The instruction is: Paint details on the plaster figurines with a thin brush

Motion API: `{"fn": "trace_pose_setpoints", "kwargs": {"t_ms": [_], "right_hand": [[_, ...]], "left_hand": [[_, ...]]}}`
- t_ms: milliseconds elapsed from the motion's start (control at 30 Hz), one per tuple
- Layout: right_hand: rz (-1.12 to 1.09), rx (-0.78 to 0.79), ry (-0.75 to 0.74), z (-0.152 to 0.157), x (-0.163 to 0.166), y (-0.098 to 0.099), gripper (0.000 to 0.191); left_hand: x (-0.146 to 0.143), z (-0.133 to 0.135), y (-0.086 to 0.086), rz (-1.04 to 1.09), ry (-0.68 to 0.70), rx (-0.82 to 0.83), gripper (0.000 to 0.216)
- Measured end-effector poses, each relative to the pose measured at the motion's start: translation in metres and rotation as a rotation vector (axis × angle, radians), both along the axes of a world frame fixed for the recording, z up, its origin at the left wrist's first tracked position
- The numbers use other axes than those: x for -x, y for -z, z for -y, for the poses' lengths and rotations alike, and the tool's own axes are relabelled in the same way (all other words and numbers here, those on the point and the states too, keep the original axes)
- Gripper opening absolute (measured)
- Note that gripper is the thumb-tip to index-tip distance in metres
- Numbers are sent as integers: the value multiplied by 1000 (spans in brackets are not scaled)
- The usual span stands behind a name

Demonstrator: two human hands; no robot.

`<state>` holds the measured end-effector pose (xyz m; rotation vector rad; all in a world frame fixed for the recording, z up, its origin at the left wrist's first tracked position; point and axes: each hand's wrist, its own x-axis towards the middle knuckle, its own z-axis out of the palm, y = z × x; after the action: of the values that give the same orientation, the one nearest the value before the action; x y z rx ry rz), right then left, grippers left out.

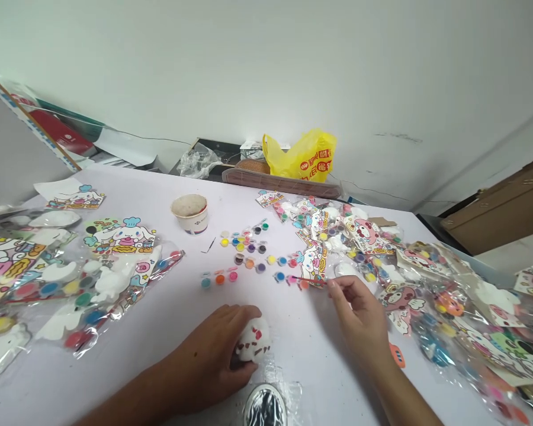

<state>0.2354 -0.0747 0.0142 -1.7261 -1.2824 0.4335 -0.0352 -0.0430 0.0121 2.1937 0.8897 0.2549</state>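
Observation:
My left hand [220,346] is wrapped round a small white figurine [254,340] near the table's front. Red and brown paint marks show on the figurine; its left part is hidden by my fingers. My right hand [355,310] pinches a thin red paintbrush [311,280] between thumb and fingers. The brush points left, its tip over small paint pots [288,278] of blue, pink and orange. Further pots [249,263] in several colours stand in short strips across the middle of the table. Behind them is a white paper cup [190,214] with a stained inside.
Clear bags with white figurines, paints and cartoon cards lie at the left [111,278] and right [364,236]. A round, dark-centred object [265,407] is taped at the front edge. A yellow plastic bag [304,157] sits beyond the table's back edge, by the wall.

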Motion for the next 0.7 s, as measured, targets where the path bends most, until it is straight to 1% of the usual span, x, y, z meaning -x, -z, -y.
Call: {"fn": "trace_pose_setpoints", "kwargs": {"t_ms": [133, 267, 400, 500, 633, 700], "right_hand": [[173, 7, -12, -16, -8, -9, 25], [257, -8, -54, -28, -8, -13, 26], [214, -26, -76, -30, -6, -8, 26], [181, -45, -58, -31, -7, -5, 26], [134, -68, -66, -34, -5, -5, 32], [61, -107, -81, -33, 2, -5, 36]], "left_hand": [[1, 0, 0, 3, 2, -11, 56], [0, 0, 0, 21, -14, -9, 57], [-4, -2, 0, 45, -20, -40, 55], [-10, -7, 2, 45, -36, -90, 53], [-17, -22, 5, 31, -19, -170, 51], [-19, -32, 7, 8, 7, -200, 53]]}}
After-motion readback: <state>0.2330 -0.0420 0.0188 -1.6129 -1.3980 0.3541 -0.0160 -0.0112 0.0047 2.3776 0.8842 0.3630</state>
